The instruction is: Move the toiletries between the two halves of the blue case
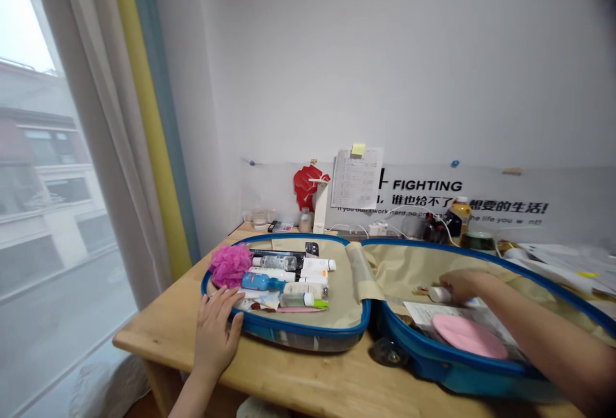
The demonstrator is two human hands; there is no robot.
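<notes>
An open blue suitcase [308, 328] lies on the wooden table, its two halves side by side. My left hand [219, 325] rests with fingers spread on the left half's front-left rim, beside a pink bath puff [231, 264]. That half holds several items, among them a blue bottle [260, 282], a clear bottle [279, 262] and a white tube [318, 264]. Over the right half, my right hand [462, 286] is closed around something; a small white container [439, 294] shows at its fingers, which are partly hidden and blurred. Nearer the front lies a pink oval item [469, 336].
Behind the suitcase stand a white lamp [320, 206], a small jar [305, 220] and a yellow bottle [459, 220], with white cables around a power adapter [378, 229]. Papers [568, 267] lie at the right. A window and curtains [115, 116] border the left side.
</notes>
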